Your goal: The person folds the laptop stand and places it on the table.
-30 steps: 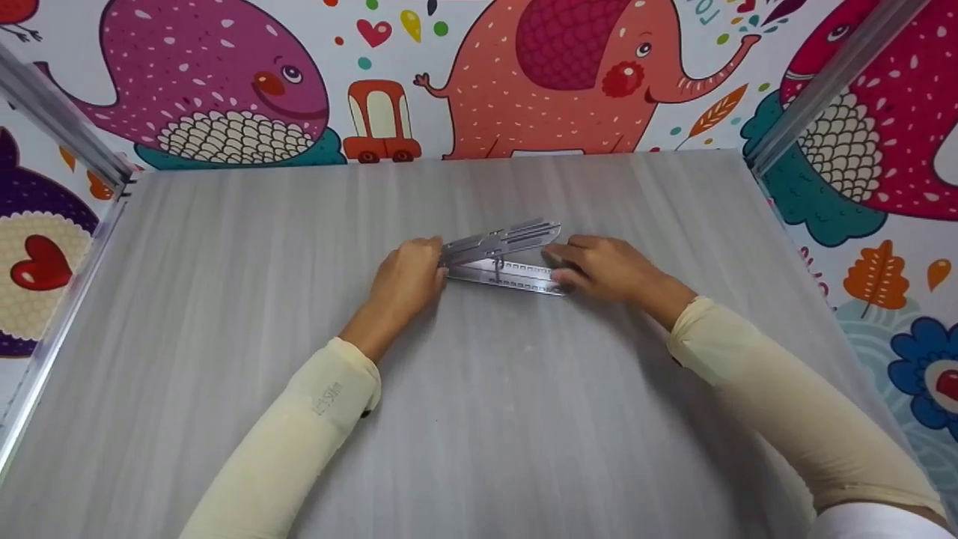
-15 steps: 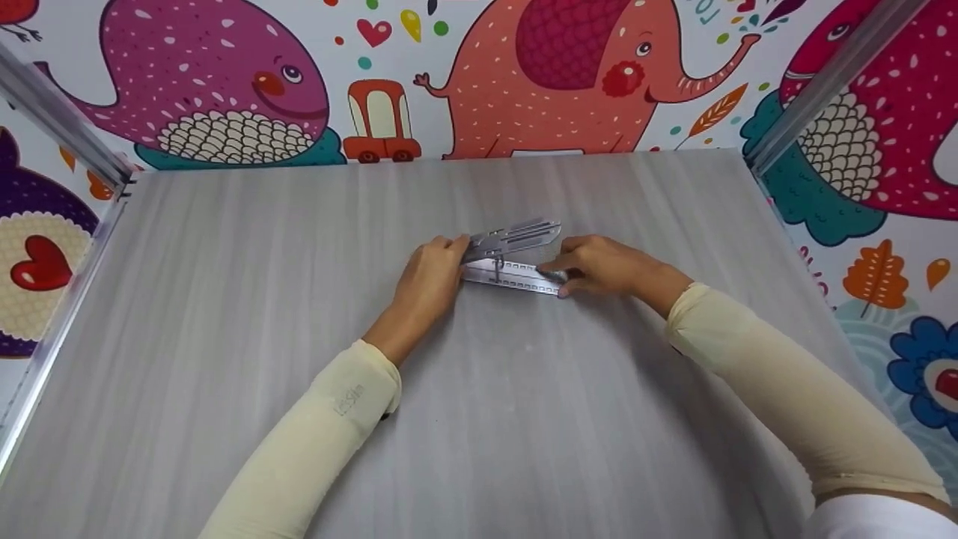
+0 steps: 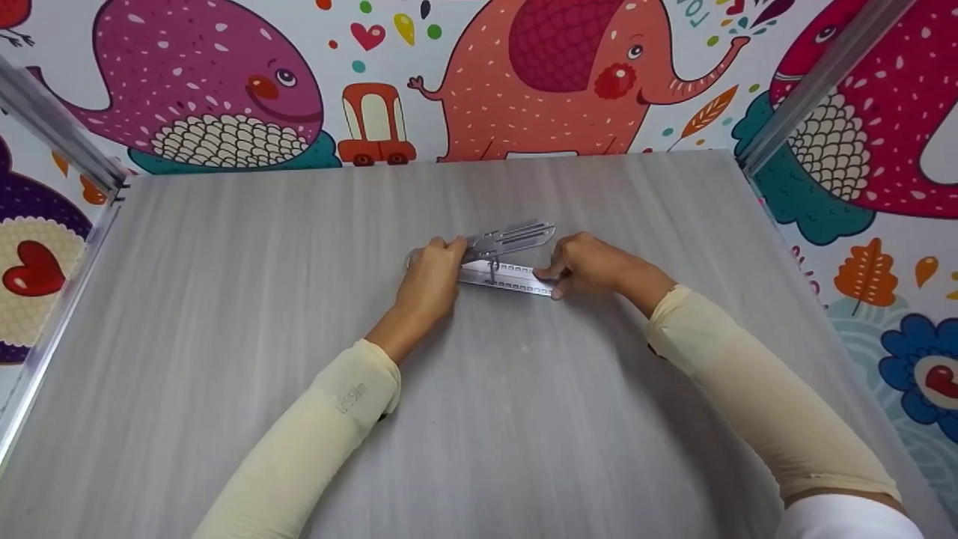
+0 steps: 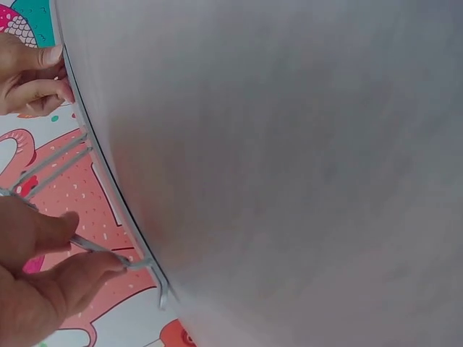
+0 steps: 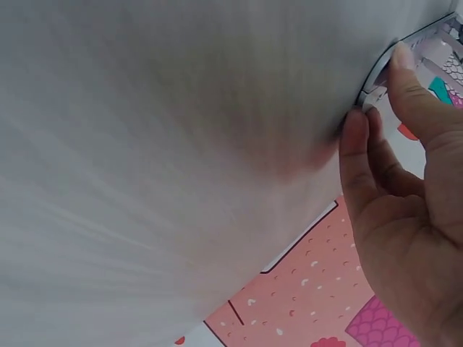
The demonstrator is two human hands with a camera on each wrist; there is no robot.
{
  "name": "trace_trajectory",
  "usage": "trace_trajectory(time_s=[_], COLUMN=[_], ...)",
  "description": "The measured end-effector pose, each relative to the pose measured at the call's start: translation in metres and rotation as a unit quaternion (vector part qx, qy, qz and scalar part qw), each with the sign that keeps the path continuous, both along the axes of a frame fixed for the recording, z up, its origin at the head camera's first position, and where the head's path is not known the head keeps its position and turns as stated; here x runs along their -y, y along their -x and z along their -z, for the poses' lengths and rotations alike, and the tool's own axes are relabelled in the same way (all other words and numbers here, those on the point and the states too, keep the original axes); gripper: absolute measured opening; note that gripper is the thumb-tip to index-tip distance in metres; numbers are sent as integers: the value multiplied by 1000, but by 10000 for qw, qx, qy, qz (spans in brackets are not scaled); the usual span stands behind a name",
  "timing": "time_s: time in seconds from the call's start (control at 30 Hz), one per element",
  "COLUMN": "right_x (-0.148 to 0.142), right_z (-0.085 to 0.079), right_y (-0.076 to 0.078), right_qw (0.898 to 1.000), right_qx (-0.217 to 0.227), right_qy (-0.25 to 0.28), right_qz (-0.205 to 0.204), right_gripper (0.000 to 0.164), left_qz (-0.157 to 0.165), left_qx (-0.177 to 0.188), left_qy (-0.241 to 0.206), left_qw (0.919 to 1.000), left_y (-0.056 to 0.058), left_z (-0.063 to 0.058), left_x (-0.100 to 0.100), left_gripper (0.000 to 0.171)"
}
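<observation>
One metal stand (image 3: 495,243) rests on the bench (image 3: 486,427); the left hand (image 3: 430,278) pinches and mostly hides its left end, perhaps hinged there; the right hand (image 3: 595,266) pinches its base (image 3: 515,280).

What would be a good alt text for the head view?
The left hand holds the raised part of a silver stand on a grey table; the right hand pinches its base. Cartoon animals decorate the wall behind.
</observation>
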State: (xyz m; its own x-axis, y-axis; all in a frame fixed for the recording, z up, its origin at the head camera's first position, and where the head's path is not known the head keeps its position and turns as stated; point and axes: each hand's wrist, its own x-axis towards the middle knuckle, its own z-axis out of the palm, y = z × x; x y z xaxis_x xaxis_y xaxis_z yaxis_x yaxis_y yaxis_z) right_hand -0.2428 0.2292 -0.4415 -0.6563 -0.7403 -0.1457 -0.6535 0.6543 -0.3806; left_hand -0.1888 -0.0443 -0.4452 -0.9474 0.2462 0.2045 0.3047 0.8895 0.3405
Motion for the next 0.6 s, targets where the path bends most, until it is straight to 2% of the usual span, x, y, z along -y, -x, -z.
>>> trace_trajectory(time_s=[0.2, 0.43, 0.6], right_x=[3, 7, 15], right_z=[-1, 2, 5], right_y=[-8, -27, -43], right_qw=[9999, 9998, 9985], right_qx=[-47, -133, -477], right_qy=[-52, 98, 83], right_qz=[-92, -110, -272], right_gripper=[50, 47, 41], left_qz=[206, 413, 527], left_qx=[222, 527, 887], left_qy=[-188, -569, -652], left_qw=[9994, 9961, 9925], left_y=[6, 17, 26], left_z=[-1, -2, -3], left_x=[4, 10, 13], left_gripper=[38, 45, 50])
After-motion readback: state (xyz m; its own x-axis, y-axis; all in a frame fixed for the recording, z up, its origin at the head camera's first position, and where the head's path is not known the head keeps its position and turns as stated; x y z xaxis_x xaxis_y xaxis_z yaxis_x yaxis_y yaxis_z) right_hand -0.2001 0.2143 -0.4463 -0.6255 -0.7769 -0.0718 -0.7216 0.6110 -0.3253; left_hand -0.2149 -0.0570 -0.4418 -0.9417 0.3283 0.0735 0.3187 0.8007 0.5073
